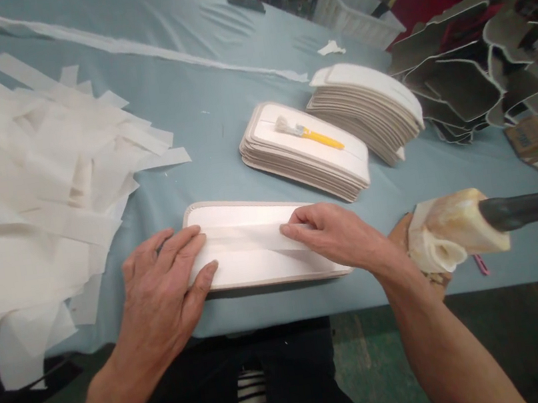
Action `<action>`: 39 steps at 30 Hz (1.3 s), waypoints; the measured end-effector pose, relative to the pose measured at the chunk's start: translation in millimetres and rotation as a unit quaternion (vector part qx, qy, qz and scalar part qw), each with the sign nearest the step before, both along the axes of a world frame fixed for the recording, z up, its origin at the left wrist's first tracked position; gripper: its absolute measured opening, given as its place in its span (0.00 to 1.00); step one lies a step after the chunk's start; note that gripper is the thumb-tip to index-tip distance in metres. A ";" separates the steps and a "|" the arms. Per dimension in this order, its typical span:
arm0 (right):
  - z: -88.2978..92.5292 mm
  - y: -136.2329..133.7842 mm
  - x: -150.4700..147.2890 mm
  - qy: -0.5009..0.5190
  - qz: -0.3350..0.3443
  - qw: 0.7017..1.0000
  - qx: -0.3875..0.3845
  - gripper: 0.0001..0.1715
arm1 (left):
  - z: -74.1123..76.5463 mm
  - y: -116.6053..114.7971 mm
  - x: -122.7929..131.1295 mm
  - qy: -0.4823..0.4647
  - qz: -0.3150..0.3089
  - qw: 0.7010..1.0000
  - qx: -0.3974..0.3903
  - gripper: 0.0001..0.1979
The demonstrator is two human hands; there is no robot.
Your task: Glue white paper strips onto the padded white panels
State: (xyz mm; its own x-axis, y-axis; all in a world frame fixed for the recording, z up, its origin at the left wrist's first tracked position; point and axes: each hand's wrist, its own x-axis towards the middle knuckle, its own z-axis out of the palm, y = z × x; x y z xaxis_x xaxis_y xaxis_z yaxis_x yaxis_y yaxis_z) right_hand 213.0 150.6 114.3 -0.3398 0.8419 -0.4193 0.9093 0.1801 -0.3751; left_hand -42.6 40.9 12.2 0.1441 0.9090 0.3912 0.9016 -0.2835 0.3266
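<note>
At the near edge of the counter (214, 102), a panel (257, 257) lay flat with a strip (249, 237) along it. Left hand (163, 288) and right hand (337, 235) pressed it, fingers extended, gripping nothing. Two stacks (307, 155) lay beyond; loose strips (20, 198) remained left.

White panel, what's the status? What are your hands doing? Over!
Left hand flat on white panel. Right hand pressing strip along its middle. Yellow-handled brush on stack behind, apart. Nothing in the way.
</note>
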 end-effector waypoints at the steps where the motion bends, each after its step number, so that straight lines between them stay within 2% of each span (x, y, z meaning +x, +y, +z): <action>1: -1.2 0.1 2.6 0.003 0.000 1.000 0.000 0.22 | -0.6 0.1 0.3 -0.002 0.003 1.000 -0.001 0.19; 8: -7.7 -0.2 15.0 -0.007 -0.012 1.000 -0.008 0.21 | -0.7 0.1 3.0 0.012 0.017 1.000 -0.007 0.19; 18: -9.9 -2.3 16.1 -0.087 -0.040 0.995 0.028 0.17 | 3.8 4.4 8.0 0.052 0.029 0.998 -0.010 0.21; 23: -10.6 -4.0 16.4 -0.084 -0.037 0.995 0.032 0.17 | 6.5 6.1 9.7 0.039 0.030 0.999 -0.015 0.20; 25: -9.9 -4.9 14.9 -0.084 -0.034 0.995 0.031 0.18 | 12.8 5.2 7.8 0.011 0.044 0.999 0.006 0.20; 30: -8.4 -5.6 11.3 -0.073 -0.029 0.997 0.027 0.18 | 27.0 -4.6 -4.1 -0.037 0.126 0.987 0.091 0.23; 33: -8.4 -5.1 9.7 -0.067 -0.021 0.997 0.019 0.19 | 19.9 -13.0 -8.1 -0.044 0.143 0.985 0.080 0.21; 39: -4.1 -4.7 -1.3 -0.081 0.003 0.997 0.008 0.18 | -8.1 -22.6 0.3 -0.084 0.146 0.985 0.020 0.17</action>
